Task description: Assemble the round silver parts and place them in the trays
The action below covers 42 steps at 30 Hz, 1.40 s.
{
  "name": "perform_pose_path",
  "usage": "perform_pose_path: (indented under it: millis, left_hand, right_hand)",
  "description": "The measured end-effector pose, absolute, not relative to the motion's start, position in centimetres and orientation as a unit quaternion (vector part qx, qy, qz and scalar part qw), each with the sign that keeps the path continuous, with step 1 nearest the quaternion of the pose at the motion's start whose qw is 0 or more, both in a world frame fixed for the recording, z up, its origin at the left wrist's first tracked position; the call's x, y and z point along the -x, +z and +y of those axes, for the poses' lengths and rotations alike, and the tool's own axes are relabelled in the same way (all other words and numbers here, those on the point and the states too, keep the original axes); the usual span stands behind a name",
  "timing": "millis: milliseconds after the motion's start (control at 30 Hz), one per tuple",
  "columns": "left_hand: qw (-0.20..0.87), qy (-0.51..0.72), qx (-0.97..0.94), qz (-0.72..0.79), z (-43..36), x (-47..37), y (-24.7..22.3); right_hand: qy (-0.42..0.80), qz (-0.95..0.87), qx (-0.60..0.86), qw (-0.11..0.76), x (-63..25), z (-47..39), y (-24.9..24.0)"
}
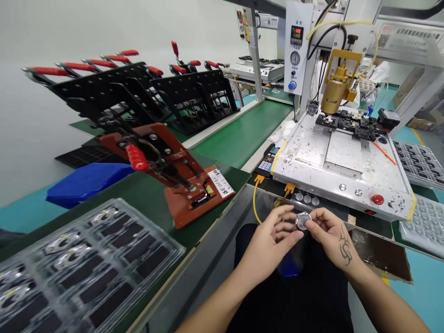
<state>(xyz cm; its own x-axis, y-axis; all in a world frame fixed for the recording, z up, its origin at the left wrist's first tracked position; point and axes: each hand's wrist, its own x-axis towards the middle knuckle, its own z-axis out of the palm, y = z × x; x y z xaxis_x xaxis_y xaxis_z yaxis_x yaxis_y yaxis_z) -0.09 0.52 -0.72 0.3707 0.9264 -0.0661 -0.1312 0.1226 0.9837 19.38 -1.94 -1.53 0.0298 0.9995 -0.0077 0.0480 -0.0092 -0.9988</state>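
Note:
In front of my lap, a small round silver-rimmed disc with markings on its face is pinched between the thumb and fingers of my right hand. My left hand is at the disc's left side, its fingers curled but apart. Its fingertips and thumb are close to the rim; whether they touch it I cannot tell. Just beyond the hands, several similar round pieces lie in a dark strip below the press machine's front edge.
A white press machine with a gold head stands front right. To the left are a red-brown clamp fixture, black clamp fixtures and a clear tray of parts. A tray of round pieces lies far right. Yellow cables hang near my hands.

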Motion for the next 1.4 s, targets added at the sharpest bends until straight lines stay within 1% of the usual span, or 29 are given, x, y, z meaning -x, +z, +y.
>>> perform_pose_path:
  millis: [67, 133, 367, 433, 500, 633, 700, 767, 800, 833, 867, 967, 1000, 1033, 1100, 1167, 1200, 1267, 1400]
  left_hand:
    - [0.649, 0.407, -0.509, 0.392, 0.2, -0.1, -0.9]
    - [0.652, 0.404, -0.506, 0.395, -0.1, -0.1, -0.8]
    - [0.638, 0.404, -0.515, 0.404, -0.1, 0.4, 0.4]
    - [0.629, 0.404, -0.525, 0.406, 0.0, 0.6, 0.6]
    - [0.622, 0.405, -0.534, 0.405, 0.2, 0.8, 0.5]
    - [0.605, 0.412, -0.551, 0.402, -0.1, 0.9, 0.1]
    - [0.587, 0.412, -0.564, 0.409, -0.5, 1.2, 0.4]
    - [0.559, 0.400, -0.603, 0.405, -0.5, 2.1, 1.4]
    - [0.527, 0.401, -0.633, 0.402, -0.2, 2.8, 2.2]
    - [0.472, 0.412, -0.666, 0.404, 0.3, 3.9, 3.3]
    - [0.391, 0.438, -0.697, 0.411, 1.1, 5.3, 4.6]
    - [0.051, 0.531, -0.741, 0.408, 4.3, 10.5, 8.7]
    - [-0.031, 0.531, -0.755, 0.383, 5.5, 12.3, 9.7]
    - [-0.083, 0.511, -0.776, 0.360, 6.7, 13.9, 10.5]
    - [-0.126, 0.439, -0.827, 0.327, 8.6, 16.2, 11.5]
    - [-0.128, 0.407, -0.847, 0.318, 9.7, 17.0, 12.0]
    - [-0.119, 0.418, -0.840, 0.326, 10.1, 17.1, 12.5]
    - [-0.078, 0.484, -0.791, 0.364, 10.9, 16.7, 14.0]
    - [0.056, 0.616, -0.661, 0.425, 13.8, 17.7, 18.5]
  right_hand:
    - [0.534, -0.465, 0.508, 0.491, -19.0, -1.9, -1.7]
    - [0.553, -0.453, 0.504, 0.485, -18.7, -1.9, -1.9]
    - [0.533, -0.495, 0.489, 0.482, -18.4, -1.9, -1.7]
    - [0.498, -0.557, 0.471, 0.469, -18.9, -1.6, -1.4]
    - [0.445, -0.644, 0.441, 0.438, -19.6, -1.1, -1.0]
    - [0.296, -0.804, 0.375, 0.355, -20.4, -0.1, 0.4]
    - [0.226, -0.849, 0.347, 0.327, -20.3, 0.3, 0.9]
    - [0.167, -0.873, 0.323, 0.325, -20.1, 0.7, 1.2]
    - [0.142, -0.878, 0.314, 0.331, -20.0, 1.0, 1.3]
    - [0.121, -0.879, 0.310, 0.341, -19.9, 1.3, 1.4]
    - [0.109, -0.877, 0.310, 0.351, -19.8, 1.7, 1.6]
    - [0.110, -0.863, 0.318, 0.377, -19.4, 2.8, 2.4]
    - [0.115, -0.858, 0.321, 0.385, -19.2, 3.1, 2.8]
    - [0.120, -0.852, 0.321, 0.394, -19.0, 3.4, 3.1]
    - [0.126, -0.842, 0.322, 0.414, -18.5, 3.8, 3.6]
    - [0.136, -0.832, 0.325, 0.428, -17.8, 4.3, 3.6]
    - [0.144, -0.828, 0.329, 0.430, -17.4, 4.6, 3.6]
    - [0.167, -0.821, 0.335, 0.431, -16.2, 5.7, 3.2]
    - [0.215, -0.819, 0.332, 0.416, -12.9, 9.1, 2.4]
